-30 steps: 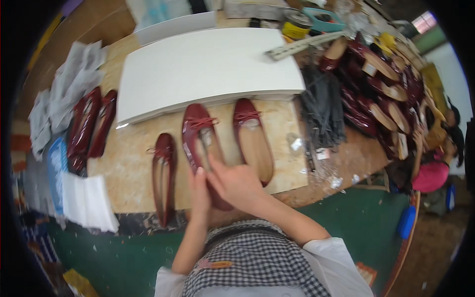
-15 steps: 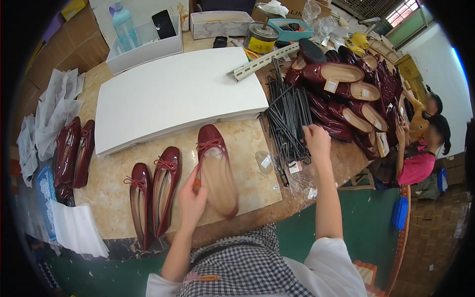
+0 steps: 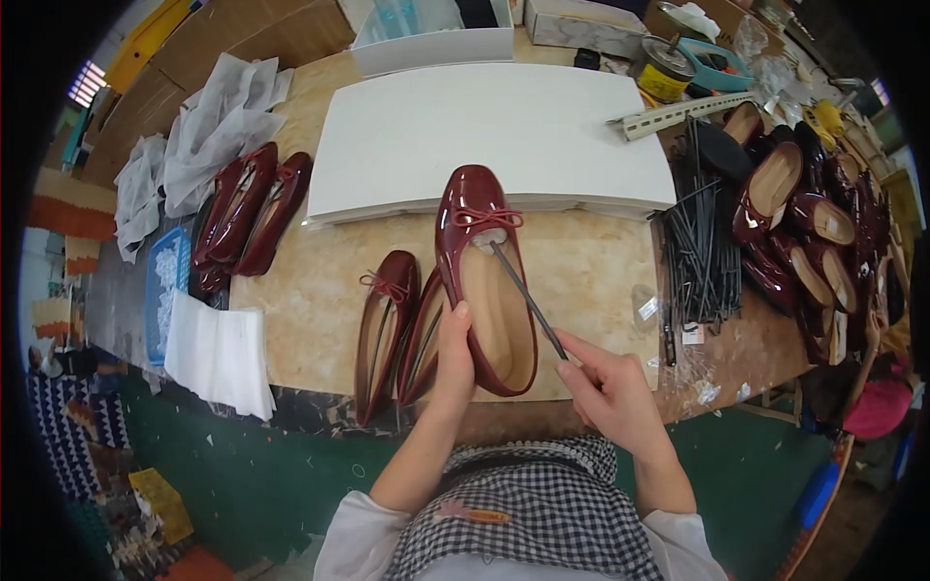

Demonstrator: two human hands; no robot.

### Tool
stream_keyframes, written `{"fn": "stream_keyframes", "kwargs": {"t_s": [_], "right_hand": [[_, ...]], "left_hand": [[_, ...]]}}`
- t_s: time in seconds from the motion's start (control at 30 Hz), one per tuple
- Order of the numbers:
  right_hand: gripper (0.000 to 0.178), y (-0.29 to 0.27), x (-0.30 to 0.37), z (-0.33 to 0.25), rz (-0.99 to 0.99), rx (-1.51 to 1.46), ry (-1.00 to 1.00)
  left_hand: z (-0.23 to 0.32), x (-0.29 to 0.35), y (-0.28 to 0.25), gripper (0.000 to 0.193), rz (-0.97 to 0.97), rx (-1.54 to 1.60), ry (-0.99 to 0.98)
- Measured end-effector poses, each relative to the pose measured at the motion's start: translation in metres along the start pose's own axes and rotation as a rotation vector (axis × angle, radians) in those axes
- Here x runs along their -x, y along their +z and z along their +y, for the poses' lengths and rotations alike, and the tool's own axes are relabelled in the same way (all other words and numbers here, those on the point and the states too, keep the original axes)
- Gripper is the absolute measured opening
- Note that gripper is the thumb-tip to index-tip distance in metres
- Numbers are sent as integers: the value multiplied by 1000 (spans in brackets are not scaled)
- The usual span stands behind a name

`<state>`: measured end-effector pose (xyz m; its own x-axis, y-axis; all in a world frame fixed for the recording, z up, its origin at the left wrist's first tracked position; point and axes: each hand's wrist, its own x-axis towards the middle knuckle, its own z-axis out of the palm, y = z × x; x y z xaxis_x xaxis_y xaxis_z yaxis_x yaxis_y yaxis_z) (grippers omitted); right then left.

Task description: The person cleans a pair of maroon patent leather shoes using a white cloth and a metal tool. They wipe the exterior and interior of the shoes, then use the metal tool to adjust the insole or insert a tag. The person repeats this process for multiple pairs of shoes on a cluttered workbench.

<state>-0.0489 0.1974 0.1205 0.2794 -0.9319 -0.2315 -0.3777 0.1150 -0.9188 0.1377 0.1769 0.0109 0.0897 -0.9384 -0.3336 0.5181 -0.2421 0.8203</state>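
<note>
My left hand (image 3: 453,358) is closed around the side of a glossy burgundy ballet flat (image 3: 475,198) with a thin bow, its toe pointing away from me. Between the fingers of my right hand (image 3: 610,392) is a thin dark grey stick (image 3: 528,298). The stick slants into the shoe, its far end against pale stuffing (image 3: 489,238) in the toe. Just left of my left hand, a matching pair lies on the table: one flat (image 3: 383,329) shows fully, and the other (image 3: 419,339) is partly covered by the held shoe and my hand.
White stacked sheets (image 3: 484,136) lie behind the shoes. To the right are a bundle of dark sticks (image 3: 702,232) and a heap of burgundy flats (image 3: 804,213). More flats (image 3: 242,218), white tissue (image 3: 218,363) and a blue basket (image 3: 167,290) sit at left.
My right hand has come from the stick bundle to the held shoe with a stick, whose end is now inside. The shoe has been raised. The whole view has turned rightward in the picture.
</note>
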Motion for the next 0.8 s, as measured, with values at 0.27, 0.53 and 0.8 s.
{"fn": "stream_keyframes", "kwargs": {"t_s": [0.27, 0.53, 0.8], "right_hand": [[34, 15, -27, -11, -10, -27, 52], [29, 38, -34, -11, 361, 242, -361], [34, 54, -32, 15, 341, 649, -315]], "left_hand": [[10, 10, 4, 56, -64, -161, 190], [-3, 21, 7, 67, -124, -146, 285], [-24, 31, 18, 67, -19, -182, 109]]}}
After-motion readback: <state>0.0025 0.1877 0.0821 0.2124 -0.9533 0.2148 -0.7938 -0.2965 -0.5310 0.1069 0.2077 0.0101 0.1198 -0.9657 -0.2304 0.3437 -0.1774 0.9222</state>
